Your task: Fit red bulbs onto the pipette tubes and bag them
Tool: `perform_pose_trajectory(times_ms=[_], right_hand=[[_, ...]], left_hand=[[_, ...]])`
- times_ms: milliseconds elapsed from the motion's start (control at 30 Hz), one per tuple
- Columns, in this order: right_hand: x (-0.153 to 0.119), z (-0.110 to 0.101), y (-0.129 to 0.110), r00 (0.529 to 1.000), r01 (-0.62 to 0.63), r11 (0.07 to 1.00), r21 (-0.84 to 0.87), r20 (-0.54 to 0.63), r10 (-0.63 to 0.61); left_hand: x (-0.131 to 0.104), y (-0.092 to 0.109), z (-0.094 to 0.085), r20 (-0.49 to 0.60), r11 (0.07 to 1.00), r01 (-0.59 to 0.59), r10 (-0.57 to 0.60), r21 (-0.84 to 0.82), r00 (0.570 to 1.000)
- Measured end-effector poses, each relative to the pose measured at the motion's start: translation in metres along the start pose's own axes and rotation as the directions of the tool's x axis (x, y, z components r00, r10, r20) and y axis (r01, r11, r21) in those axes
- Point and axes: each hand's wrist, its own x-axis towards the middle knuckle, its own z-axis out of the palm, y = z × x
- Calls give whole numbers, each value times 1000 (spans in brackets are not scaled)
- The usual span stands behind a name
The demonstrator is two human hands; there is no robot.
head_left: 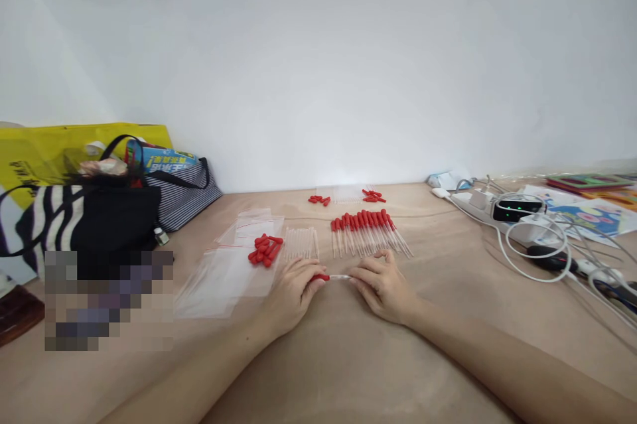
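Observation:
Between my two hands lies a dropper [340, 277], a clear tube with a red rubber bulb at its left end. My left hand [297, 288] pinches the red bulb, and my right hand [382, 286] grips the clear tube. Just beyond my right hand is a row of droppers [365, 228], red bulbs away from me. Several clear tubes [301, 243] lie side by side behind my left hand. A pile of loose red bulbs [263, 251] rests on clear plastic bags [213, 284] to the left.
By the wall are more red bulbs [373, 196] and thin clear tubes [347, 194]. A power strip [470, 205] with tangled white cables [507, 258] occupies the right side. Black bag [99, 218], striped bag [192, 195] and yellow bag [149, 135] stand at left.

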Motion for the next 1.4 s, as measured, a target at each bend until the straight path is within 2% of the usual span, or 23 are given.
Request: perform_pose_trajectory(times_ms=[233, 467, 633, 733, 1000, 1167, 1400], right_hand=[[0, 3, -2, 998, -15, 1000, 18, -54, 16], [-1, 8, -2, 993, 73, 994, 79, -97, -65], [1, 8, -1, 985, 134, 983, 125, -122, -119], [3, 6, -1, 984, 154, 983, 104, -107, -143], [4, 4, -2, 974, 216, 975, -48, -57, -219], [2, 5, -8, 976, 201, 979, -19, -84, -202], [6, 11, -15, 989, 130, 988, 77, -76, -124]], left_hand=[[-1, -3, 2, 28, 999, -32, 31, 20, 999], [-2, 3, 0, -24, 997, -35, 33, -66, 999], [-1, 8, -4, 26, 989, 40, -37, -145, 999], [0, 7, -5, 64, 987, 50, -40, -156, 997], [-1, 7, -3, 27, 990, -112, 115, -84, 993], [-3, 7, 0, 29, 982, -176, 178, -62, 984], [-4, 5, 1, 31, 980, -193, 194, -39, 980]])
